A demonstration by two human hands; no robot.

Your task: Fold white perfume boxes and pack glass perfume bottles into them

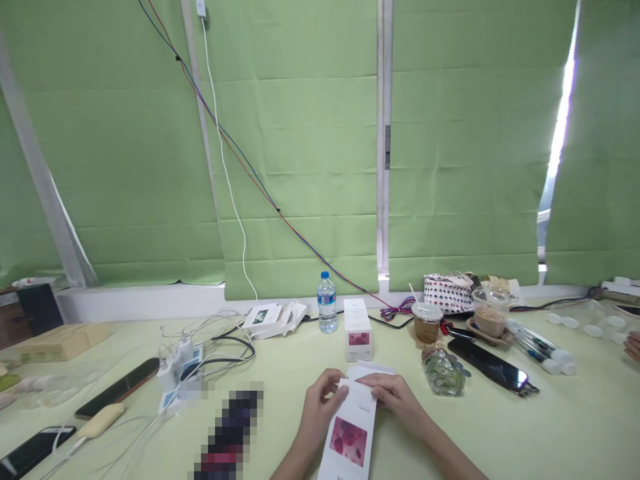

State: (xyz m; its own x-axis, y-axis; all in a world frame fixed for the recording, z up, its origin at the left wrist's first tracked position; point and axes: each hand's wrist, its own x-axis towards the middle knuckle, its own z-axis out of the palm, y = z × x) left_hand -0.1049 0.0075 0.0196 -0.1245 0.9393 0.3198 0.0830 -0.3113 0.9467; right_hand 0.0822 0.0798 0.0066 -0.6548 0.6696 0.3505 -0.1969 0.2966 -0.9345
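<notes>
A long white printed card piece (349, 440) with a pink-red flower picture lies lengthwise at the bottom centre of the head view. My left hand (323, 403) pinches its upper left edge between thumb and fingers. On the upper right edge, my right hand (397, 400) grips the same piece with thumb and fingers. Another white sheet (373, 369) shows just behind its top end. Farther back, a row of white boxes (358, 333) stands with a similar picture on the front one.
A water bottle (327, 303) stands behind my hands. White packets (275, 320), cables and a power strip (173, 373) lie left, with phones (120, 387). Drink cups (427, 323), a glass jar (443, 372) and a black clipper (493, 365) are right. Another person's hand (633, 345) shows at the right edge.
</notes>
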